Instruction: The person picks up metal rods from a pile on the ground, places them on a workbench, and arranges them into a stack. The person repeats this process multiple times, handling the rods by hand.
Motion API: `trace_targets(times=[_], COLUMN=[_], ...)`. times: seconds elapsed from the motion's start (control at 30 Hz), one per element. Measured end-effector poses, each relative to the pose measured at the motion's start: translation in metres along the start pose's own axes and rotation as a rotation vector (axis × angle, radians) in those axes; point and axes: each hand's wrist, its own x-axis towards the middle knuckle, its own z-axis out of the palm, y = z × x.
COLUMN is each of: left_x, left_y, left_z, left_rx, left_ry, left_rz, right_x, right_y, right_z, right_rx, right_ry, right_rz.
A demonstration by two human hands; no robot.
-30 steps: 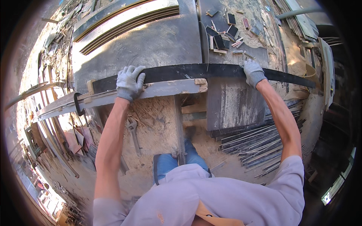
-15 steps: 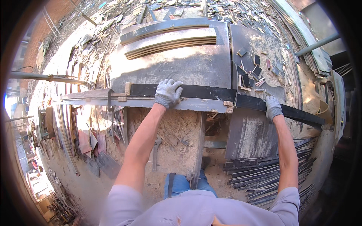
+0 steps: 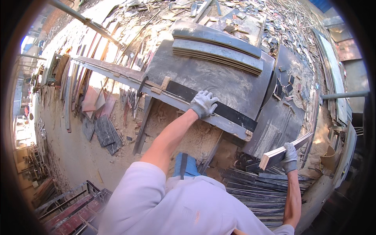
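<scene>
A straight black board strip (image 3: pixel 237 115) lies along a long rail (image 3: pixel 176 102) at the near edge of the work table. My left hand (image 3: pixel 203 104), in a grey knit glove, lies over this strip with its fingers spread. Out to the right, my gloved right hand (image 3: pixel 290 157) is closed around a bundle of cut board strips (image 3: pixel 275 157), raised and tilted, with pale layered wood edges and a dark face. Small wood blocks (image 3: pixel 165 82) sit by the strip's left end. A dark clamp (image 3: pixel 141 85) crosses the rail there.
Stacked long strips (image 3: pixel 219 55) rest on the dark table sheet (image 3: pixel 172 58). A pile of dark strips (image 3: pixel 254 184) lies on the ground at lower right. Offcuts (image 3: pixel 284 88) litter the right sheet. A metal pole (image 3: pixel 344 95) juts in at right, another (image 3: pixel 84 20) at upper left.
My right hand has drawn the right-hand strips away from the rail, nearer and lower right, and lifted them. My left hand stays on the black strip. The view has turned.
</scene>
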Motion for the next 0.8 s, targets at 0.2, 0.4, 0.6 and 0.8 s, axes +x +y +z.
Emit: trace_targets(times=[0.2,0.4,0.6,0.8], left_x=[0.012,0.024,0.031,0.037], left_y=[0.000,0.001,-0.003,0.003], left_z=[-0.020,-0.046,-0.065,-0.079], left_rx=[-0.010,-0.043,-0.134,-0.137], left_ry=[-0.146,-0.253,-0.280,-0.277], left_rz=[-0.030,-0.035,-0.041,-0.071], right_x=[0.066,0.118,0.152,0.152], right_y=[-0.009,-0.008,0.019,0.076], right_z=[-0.042,-0.085,-0.109,-0.103], right_rx=[-0.072,-0.024,0.048,0.849], right_ry=[-0.088,-0.073,-0.079,-0.118], right_rz=[-0.077,-0.130,-0.104,0.583])
